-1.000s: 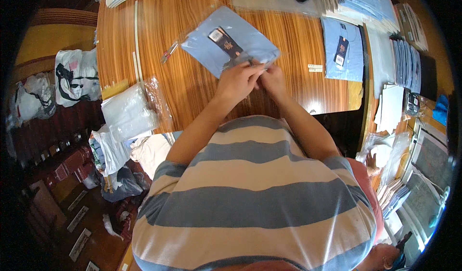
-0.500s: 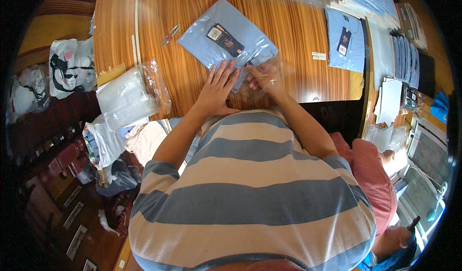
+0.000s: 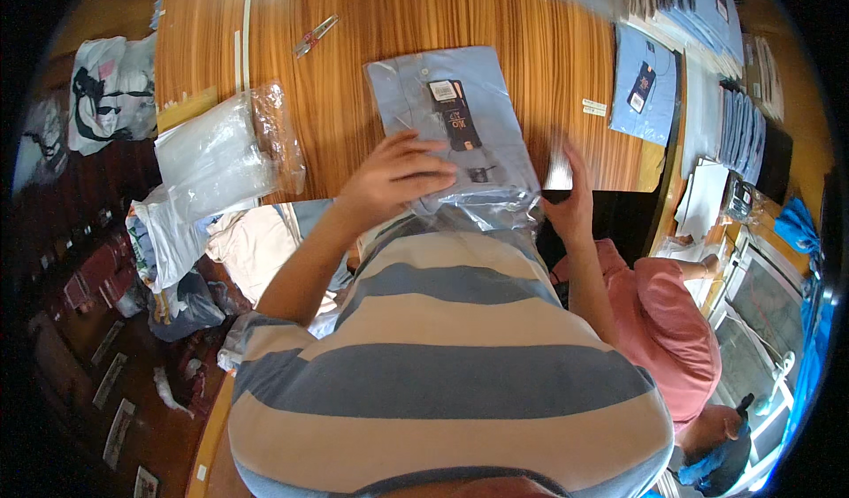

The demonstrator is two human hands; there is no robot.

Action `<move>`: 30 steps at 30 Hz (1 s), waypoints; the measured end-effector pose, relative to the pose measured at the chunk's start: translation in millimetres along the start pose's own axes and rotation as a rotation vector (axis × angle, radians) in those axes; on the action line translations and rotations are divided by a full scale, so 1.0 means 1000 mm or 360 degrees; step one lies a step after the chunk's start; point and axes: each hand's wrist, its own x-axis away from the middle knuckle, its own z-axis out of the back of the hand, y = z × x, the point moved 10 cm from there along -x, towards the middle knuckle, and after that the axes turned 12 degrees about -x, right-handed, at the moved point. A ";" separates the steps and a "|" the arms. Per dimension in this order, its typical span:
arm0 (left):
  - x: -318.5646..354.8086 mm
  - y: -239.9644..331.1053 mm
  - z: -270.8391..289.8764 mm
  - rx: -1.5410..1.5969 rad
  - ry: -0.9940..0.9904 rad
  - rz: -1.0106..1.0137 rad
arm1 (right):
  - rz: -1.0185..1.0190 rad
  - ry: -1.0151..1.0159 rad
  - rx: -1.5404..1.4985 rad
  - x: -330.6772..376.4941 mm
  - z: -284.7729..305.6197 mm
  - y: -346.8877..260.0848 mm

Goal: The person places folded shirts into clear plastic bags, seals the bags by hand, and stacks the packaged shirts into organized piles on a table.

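Observation:
A folded light-blue shirt [image 3: 493, 100] in a clear plastic bag lies on the wooden table, close against my body. A dark hang tag [image 3: 456, 116] with a white label shows on its front. The bag's loose clear end [image 3: 478, 210] sticks out crumpled over the near table edge. My left hand [image 3: 398, 178] rests over the shirt's left lower side, fingers stretched across the plastic. My right hand [image 3: 573, 195] is raised just right of the bag's lower corner, fingers apart and slightly blurred, holding nothing.
Empty clear bags [image 3: 217, 153] are stacked at the left table edge. Thread snippers [image 3: 317, 36] lie beyond them. Another bagged blue shirt [image 3: 644, 87] sits at the right, below piled shirts [image 3: 707, 11]. A person in a red top [image 3: 668, 321] is close on my right.
The bagged shirt has turned from slanted to nearly straight and shifted right and nearer. My right hand has let go of the bag's end and moved right.

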 end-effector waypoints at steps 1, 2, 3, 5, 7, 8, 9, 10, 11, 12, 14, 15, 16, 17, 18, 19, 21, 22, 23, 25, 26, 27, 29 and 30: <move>-0.020 0.004 0.020 0.0093 0.0013 -0.0067 | 0.0154 0.0061 -0.0396 -0.031 0.002 -0.040; -0.034 -0.003 0.037 0.0250 0.0020 -0.0031 | 0.0338 -0.0085 -0.0530 -0.056 0.000 -0.073; -0.049 -0.014 0.052 0.0413 0.0019 -0.0009 | 0.0503 -0.0240 -0.0672 -0.078 0.001 -0.105; -0.068 -0.050 0.076 0.0616 0.0187 0.0190 | 0.0622 -0.0547 -0.1006 -0.102 0.000 -0.121; -0.083 -0.081 0.106 0.0653 0.0629 0.0429 | 0.0157 -0.0136 -0.1102 -0.136 0.003 -0.115; -0.090 -0.085 0.121 0.0651 0.0911 0.0491 | -0.0074 0.0058 -0.1147 -0.147 0.000 -0.112; -0.096 -0.090 0.133 0.0664 0.1186 0.0542 | -0.0184 0.0215 -0.1323 -0.153 -0.004 -0.107; -0.089 -0.090 0.135 0.0191 0.1325 0.0641 | -0.0300 0.0365 -0.1504 -0.152 -0.016 -0.095; -0.088 -0.081 0.124 -0.0285 0.1290 0.0710 | -0.0427 0.0510 -0.1683 -0.148 -0.033 -0.080; -0.097 -0.084 0.092 -0.0554 0.1035 0.0727 | -0.0499 0.0650 -0.2071 -0.134 -0.054 -0.072; -0.101 -0.088 0.012 -0.0924 0.0489 0.0783 | -0.0725 0.0464 -0.1896 -0.098 -0.108 -0.017; -0.097 -0.089 -0.031 -0.1016 0.0204 0.0820 | -0.0916 0.0306 -0.1842 -0.076 -0.133 0.025; -0.081 -0.091 -0.060 -0.1078 0.0109 0.0876 | -0.1121 0.0271 -0.2047 -0.062 -0.129 0.032; -0.068 -0.092 -0.087 -0.1138 0.0016 0.0928 | -0.1326 0.0240 -0.2245 -0.049 -0.120 0.035; -0.066 -0.091 -0.105 -0.1187 -0.0082 0.0931 | -0.1224 0.0153 -0.1859 -0.043 -0.108 0.066; -0.067 -0.088 -0.112 -0.1188 -0.0131 0.0871 | -0.1056 0.0183 -0.1420 -0.041 -0.086 0.083; -0.073 -0.087 -0.119 -0.1192 -0.0216 0.0727 | -0.0705 0.0234 -0.0546 -0.043 -0.048 0.093; -0.076 -0.088 -0.123 -0.1199 -0.0311 0.0610 | -0.0306 0.0274 -0.0320 -0.058 -0.032 0.058; -0.079 -0.089 -0.125 -0.1202 -0.0403 0.0495 | 0.0092 0.0306 -0.0088 -0.076 -0.013 0.005; -0.092 -0.087 -0.130 -0.1156 -0.0523 0.0199 | 0.0578 0.0088 0.0165 -0.092 -0.013 -0.047; -0.099 -0.084 -0.130 -0.1113 -0.0563 0.0035 | 0.0666 -0.0169 0.0162 -0.100 -0.028 -0.052; -0.105 -0.080 -0.132 -0.1062 -0.0601 -0.0145 | 0.0741 -0.0416 0.0163 -0.103 -0.041 -0.049; -0.120 -0.078 -0.126 -0.0948 -0.0562 -0.0293 | 0.0685 -0.0646 0.0357 -0.103 -0.059 -0.018; -0.128 -0.076 -0.122 -0.0900 -0.0533 -0.0346 | 0.0671 -0.0746 0.0395 -0.104 -0.062 -0.011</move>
